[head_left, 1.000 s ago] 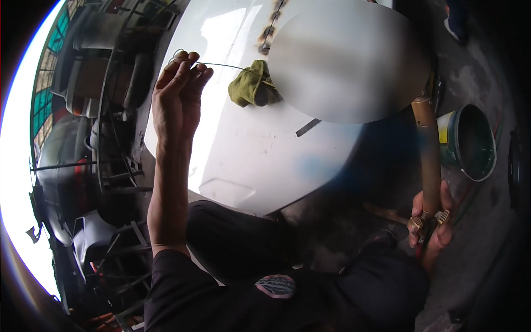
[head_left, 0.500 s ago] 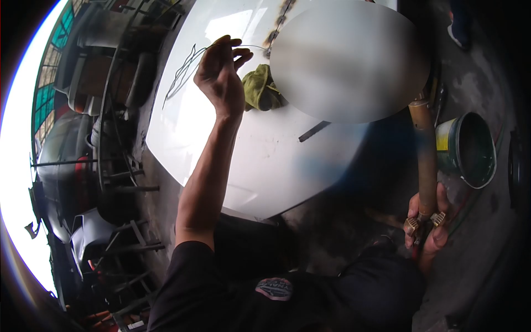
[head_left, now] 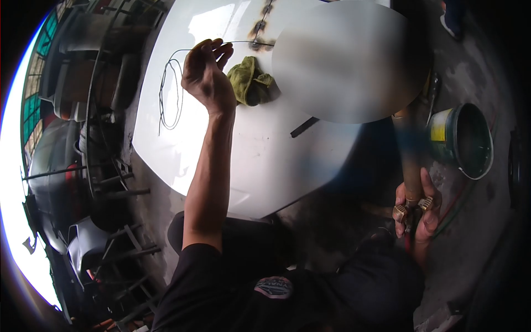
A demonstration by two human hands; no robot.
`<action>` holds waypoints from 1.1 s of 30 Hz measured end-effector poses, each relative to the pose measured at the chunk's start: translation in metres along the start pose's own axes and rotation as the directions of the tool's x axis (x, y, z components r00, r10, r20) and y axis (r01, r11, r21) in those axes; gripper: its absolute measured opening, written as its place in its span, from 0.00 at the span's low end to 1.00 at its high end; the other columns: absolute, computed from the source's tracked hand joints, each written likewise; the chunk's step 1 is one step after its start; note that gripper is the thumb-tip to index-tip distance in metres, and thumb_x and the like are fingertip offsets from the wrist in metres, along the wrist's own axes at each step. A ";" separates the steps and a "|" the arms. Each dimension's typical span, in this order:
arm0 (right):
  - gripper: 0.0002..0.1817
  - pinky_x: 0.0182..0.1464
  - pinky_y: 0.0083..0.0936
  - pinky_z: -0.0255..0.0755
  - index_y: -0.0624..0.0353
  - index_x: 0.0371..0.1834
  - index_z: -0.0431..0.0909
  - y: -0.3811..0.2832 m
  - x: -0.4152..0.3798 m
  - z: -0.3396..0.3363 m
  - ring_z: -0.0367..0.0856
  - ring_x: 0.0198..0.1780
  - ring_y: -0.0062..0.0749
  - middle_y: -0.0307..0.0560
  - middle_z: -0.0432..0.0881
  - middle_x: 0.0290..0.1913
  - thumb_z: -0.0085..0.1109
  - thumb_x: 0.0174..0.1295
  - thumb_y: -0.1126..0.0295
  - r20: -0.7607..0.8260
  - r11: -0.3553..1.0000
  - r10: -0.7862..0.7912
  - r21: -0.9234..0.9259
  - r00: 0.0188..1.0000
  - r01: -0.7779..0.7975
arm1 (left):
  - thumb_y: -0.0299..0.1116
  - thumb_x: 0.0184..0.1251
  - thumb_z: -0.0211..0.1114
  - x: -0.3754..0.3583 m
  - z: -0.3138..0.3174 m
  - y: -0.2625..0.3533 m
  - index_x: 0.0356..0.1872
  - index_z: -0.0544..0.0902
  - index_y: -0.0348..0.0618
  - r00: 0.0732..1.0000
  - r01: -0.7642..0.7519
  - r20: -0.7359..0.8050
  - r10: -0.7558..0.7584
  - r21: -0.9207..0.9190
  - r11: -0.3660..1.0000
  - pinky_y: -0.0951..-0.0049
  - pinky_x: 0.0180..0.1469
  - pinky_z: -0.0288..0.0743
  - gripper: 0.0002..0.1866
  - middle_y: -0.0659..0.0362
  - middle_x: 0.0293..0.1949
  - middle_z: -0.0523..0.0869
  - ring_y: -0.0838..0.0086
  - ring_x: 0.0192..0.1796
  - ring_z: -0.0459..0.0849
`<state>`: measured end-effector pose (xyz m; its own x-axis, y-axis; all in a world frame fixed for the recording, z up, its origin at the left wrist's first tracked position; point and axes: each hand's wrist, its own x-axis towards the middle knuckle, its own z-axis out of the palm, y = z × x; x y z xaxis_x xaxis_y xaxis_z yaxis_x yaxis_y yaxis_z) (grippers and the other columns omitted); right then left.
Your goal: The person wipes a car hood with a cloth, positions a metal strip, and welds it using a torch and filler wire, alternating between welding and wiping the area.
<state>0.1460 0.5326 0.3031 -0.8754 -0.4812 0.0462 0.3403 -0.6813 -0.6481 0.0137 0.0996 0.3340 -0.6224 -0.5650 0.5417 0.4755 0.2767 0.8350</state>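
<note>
My left hand (head_left: 209, 77) is closed in a pinch on a thin metal wire (head_left: 243, 41). One end runs right toward scorched spots (head_left: 259, 27) along a seam on a white car panel (head_left: 265, 160); its tip is hidden by a grey blur. The rest hangs in loose loops left of the hand. My right hand (head_left: 428, 218) is wrapped round the base of a gas torch with a brownish handle (head_left: 411, 177) and brass valve knobs. The torch's far end is lost in the blur. A crumpled olive cloth (head_left: 248, 80) lies on the panel, below the wire.
A dark flat strip (head_left: 304, 127) rests on the panel. On the floor at right stands a green bucket (head_left: 470, 138) with a yellow label, near thin hoses. Metal racks (head_left: 119, 193) with car parts line the left side. Another person's foot (head_left: 451, 25) shows at top right.
The view has shifted, so the panel, cloth and both hands appear farther left. The wire's loops have swung into a wider, rounder shape. Both hands keep their hold.
</note>
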 end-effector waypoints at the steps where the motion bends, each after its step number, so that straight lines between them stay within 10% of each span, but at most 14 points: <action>1: 0.43 0.20 0.21 0.83 0.54 0.83 0.57 0.001 0.001 0.002 0.86 0.30 0.40 0.68 0.77 0.45 0.68 0.69 0.58 0.000 1.000 0.003 0.000 1.000 -0.003 | 0.21 0.78 0.56 -0.002 0.002 -0.001 0.48 0.82 0.28 0.998 0.050 -0.029 -0.051 -0.028 0.998 0.62 0.48 0.92 0.08 0.45 0.42 0.90 0.61 0.42 0.93; 33: 0.35 0.19 0.22 0.79 0.55 0.80 0.65 -0.033 0.000 0.019 0.84 0.26 0.32 0.56 0.82 0.43 0.61 0.69 0.61 -0.145 0.962 0.191 -0.170 0.971 -0.215 | 0.26 0.79 0.60 -0.006 0.046 0.035 0.50 0.82 0.25 0.982 0.185 -0.024 -0.189 -0.122 0.975 0.59 0.52 0.91 0.11 0.42 0.44 0.90 0.56 0.45 0.93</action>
<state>0.1415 0.5442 0.3390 -0.8345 -0.5173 -0.1897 0.4570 -0.4576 -0.7627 0.0055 0.1490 0.3645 -0.6862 -0.6252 0.3717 0.4245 0.0707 0.9026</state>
